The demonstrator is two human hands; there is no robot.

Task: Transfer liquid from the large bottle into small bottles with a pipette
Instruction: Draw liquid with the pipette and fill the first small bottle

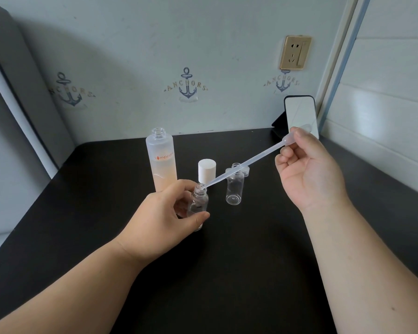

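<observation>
My left hand [165, 216] grips a small clear bottle [198, 203] lifted and tilted above the black table [239, 261]. My right hand [307, 167] pinches the bulb of a clear plastic pipette [246, 165], whose tip rests at the small bottle's open mouth. The large frosted bottle [161, 160], uncapped and about half full of pale peach liquid, stands behind my left hand. A second small clear bottle [234, 186] stands open to the right of it.
A white cap [206, 170] stands between the large bottle and the second small bottle. Small clear caps [245, 169] lie behind that bottle. A phone [301, 116] leans against the back wall at the right corner. A wall socket [295, 53] is above it.
</observation>
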